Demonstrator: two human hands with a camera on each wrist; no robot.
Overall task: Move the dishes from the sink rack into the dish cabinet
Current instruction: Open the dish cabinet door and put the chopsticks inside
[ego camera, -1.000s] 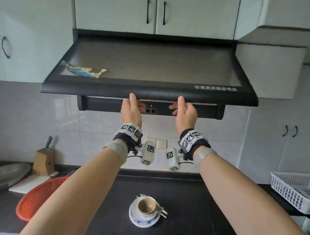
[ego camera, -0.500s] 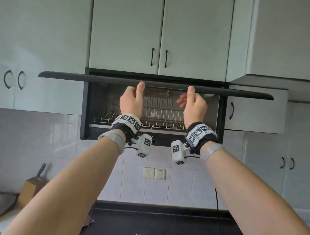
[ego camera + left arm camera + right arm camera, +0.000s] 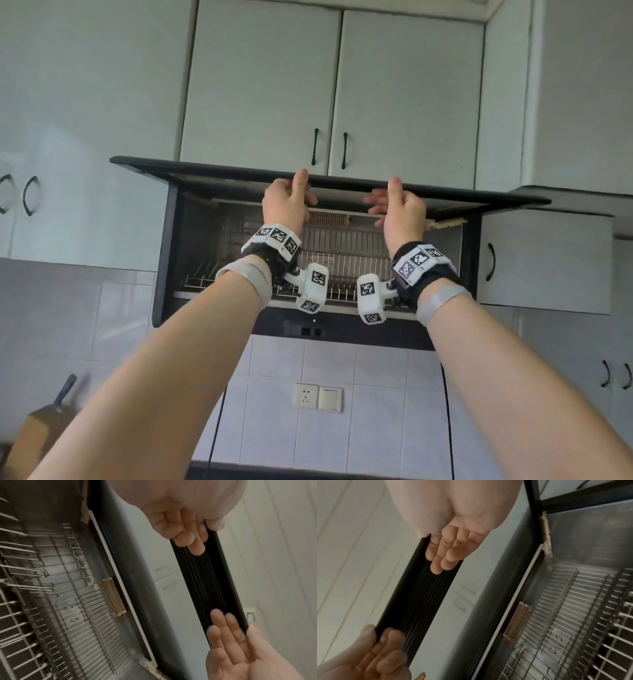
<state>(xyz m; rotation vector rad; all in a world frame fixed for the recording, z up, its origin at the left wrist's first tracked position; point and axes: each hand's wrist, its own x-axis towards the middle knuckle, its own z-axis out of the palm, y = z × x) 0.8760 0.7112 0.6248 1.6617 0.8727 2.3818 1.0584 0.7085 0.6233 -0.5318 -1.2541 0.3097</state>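
The dish cabinet's black lift-up door (image 3: 346,181) stands raised to about level, above the open steel interior. My left hand (image 3: 287,202) and right hand (image 3: 400,209) both pinch its front edge, thumbs on the outer face and fingers underneath. The left wrist view shows the left hand (image 3: 185,524) on the door (image 3: 202,582), and the right wrist view shows the right hand (image 3: 453,547) on that same door (image 3: 419,595). Inside, the wire racks (image 3: 342,260) hold nothing that I can see. No dishes are in view.
White upper cupboards (image 3: 260,85) with black handles sit right above the raised door. A small cupboard (image 3: 544,260) adjoins the cabinet on the right. Below are the tiled wall, a socket and switch (image 3: 318,396), and a knife block (image 3: 37,431) at lower left.
Both hands have swung the door up from hanging down in front to about level, opening the cabinet. My view has tilted up, so the counter with the cup and bowl is out of sight.
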